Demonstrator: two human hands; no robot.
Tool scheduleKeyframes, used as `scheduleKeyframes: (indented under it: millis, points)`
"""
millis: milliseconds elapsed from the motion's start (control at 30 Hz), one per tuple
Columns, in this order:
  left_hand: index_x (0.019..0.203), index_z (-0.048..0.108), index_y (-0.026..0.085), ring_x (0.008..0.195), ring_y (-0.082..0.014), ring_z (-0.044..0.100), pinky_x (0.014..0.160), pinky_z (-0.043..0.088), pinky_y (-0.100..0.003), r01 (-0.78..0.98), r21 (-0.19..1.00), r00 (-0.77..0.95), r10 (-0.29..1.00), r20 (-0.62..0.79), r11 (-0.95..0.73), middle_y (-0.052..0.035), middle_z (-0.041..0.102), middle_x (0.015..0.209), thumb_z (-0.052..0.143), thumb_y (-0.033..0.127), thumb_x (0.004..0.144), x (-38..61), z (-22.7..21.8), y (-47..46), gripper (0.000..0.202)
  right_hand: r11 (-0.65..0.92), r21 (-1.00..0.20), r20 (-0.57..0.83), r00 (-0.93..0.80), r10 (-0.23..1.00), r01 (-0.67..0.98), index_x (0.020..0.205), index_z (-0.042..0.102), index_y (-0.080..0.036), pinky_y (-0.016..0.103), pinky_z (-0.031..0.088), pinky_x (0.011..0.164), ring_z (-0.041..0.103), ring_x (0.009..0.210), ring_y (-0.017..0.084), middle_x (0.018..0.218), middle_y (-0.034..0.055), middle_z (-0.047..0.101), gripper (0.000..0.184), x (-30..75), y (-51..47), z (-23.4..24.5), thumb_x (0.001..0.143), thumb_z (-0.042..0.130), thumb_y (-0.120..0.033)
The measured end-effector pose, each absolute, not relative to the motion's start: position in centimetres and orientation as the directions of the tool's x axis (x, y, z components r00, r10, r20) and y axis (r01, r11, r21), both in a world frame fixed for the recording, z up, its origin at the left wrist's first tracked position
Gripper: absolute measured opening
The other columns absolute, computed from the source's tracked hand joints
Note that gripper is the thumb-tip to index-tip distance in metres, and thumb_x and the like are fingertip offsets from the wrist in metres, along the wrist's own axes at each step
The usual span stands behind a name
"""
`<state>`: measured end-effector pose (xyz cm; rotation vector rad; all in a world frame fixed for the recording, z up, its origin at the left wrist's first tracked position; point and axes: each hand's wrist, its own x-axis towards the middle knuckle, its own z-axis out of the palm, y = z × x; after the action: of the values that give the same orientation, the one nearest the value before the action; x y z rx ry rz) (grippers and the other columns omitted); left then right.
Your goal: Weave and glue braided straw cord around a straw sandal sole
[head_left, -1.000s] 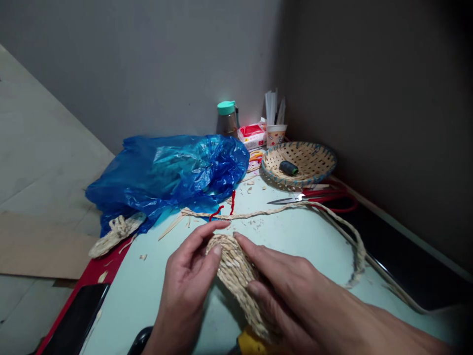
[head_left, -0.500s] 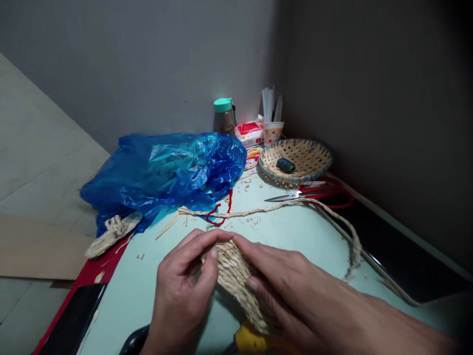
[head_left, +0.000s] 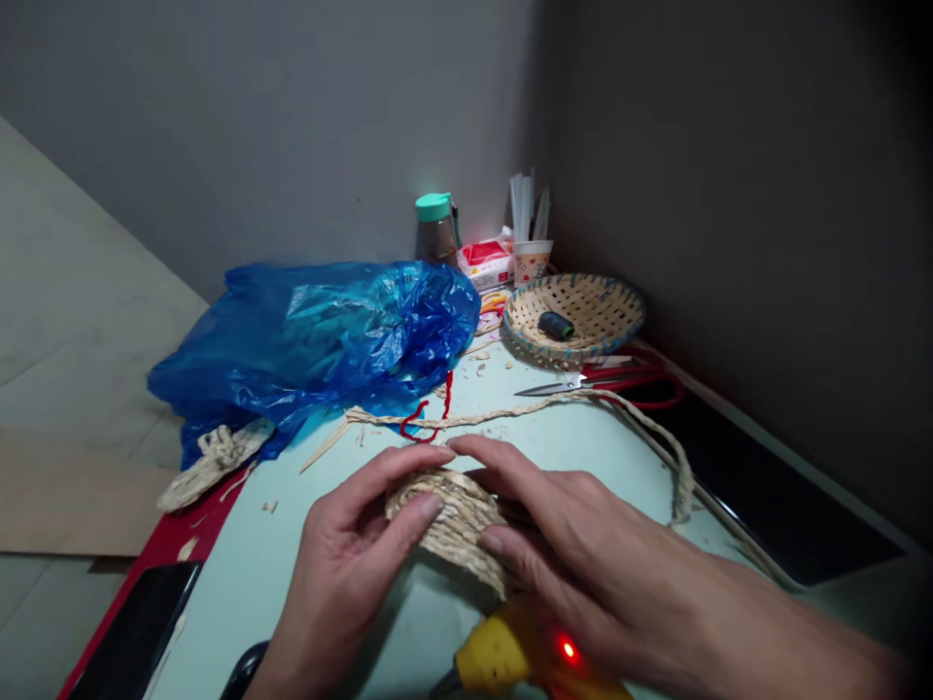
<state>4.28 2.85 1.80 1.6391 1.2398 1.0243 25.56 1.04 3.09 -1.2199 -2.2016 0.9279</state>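
Note:
Both my hands grip a flat coil of braided straw (head_left: pixel 458 525), tan and built of several rope rows side by side. My left hand (head_left: pixel 357 544) holds its left end, thumb on the near face and fingers behind the top. On the other end, my right hand (head_left: pixel 569 535) has its thumb on the near face, with fingertips over the upper edge. Below the coil lies a yellow glue gun (head_left: pixel 496 656) with a red light lit, partly hidden by my right hand. A long straw braid (head_left: pixel 496 416) curves across the table beyond my hands.
A blue plastic bag (head_left: pixel 313 340) lies back left beside a straw bundle (head_left: pixel 215 467). Red-handled scissors (head_left: pixel 550 387) lie before a woven basket (head_left: pixel 525 326) holding a thread spool (head_left: pixel 556 326). A bottle (head_left: pixel 435 228), paper cup (head_left: pixel 532 261) and phone (head_left: pixel 138 622) are also around.
The straw coil has tilted in my hands to lie more level, its near end raised. My right index finger has lifted slightly. More of the glue gun and its red light now show.

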Motion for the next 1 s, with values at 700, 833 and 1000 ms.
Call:
scheduleKeyframes:
  millis: [700, 833, 1000]
  points:
    - [0.09, 0.075, 0.034, 0.08, -0.0113, 0.064, 0.07, 0.047, -0.016, 0.379, 0.907, 0.219, 0.97, 0.103, -0.182, 0.0069, 0.072, 0.09, 0.067, 0.025, 0.089, 4.5, 2.3, 2.4, 0.012, 0.556, -0.653, 0.348, -0.448, 0.823, 0.514, 0.113, 0.065, -0.024, 0.026, 0.047, 0.09, 0.066, 0.104, 0.016, 0.112, -0.0028, 0.072, 0.018, 28.1, 2.2, 3.6, 0.098, 0.056, -0.02]
    - [0.092, 0.074, 0.034, 0.081, -0.0106, 0.063, 0.07, 0.046, -0.015, 0.38, 0.905, 0.234, 0.966, 0.107, -0.192, 0.0075, 0.071, 0.091, 0.066, 0.027, 0.09, 4.5, 2.3, 2.4, 0.011, 0.598, -0.675, 0.384, -0.486, 0.785, 0.431, 0.107, 0.066, -0.022, 0.024, 0.044, 0.085, 0.063, 0.096, 0.013, 0.105, -0.0036, 0.07, 0.012, 29.2, 2.8, 3.9, 0.098, 0.061, -0.019]
    - [0.091, 0.073, 0.036, 0.084, -0.0104, 0.063, 0.073, 0.045, -0.014, 0.377, 0.902, 0.279, 0.954, 0.106, -0.211, 0.0082, 0.07, 0.092, 0.065, 0.025, 0.091, 4.4, 2.0, 2.3, 0.014, 0.731, -0.577, 0.56, -0.474, 0.679, 0.365, 0.101, 0.065, -0.016, 0.021, 0.042, 0.079, 0.059, 0.088, 0.01, 0.097, -0.0009, 0.065, 0.016, 29.4, 3.4, 3.3, 0.096, 0.057, -0.004]
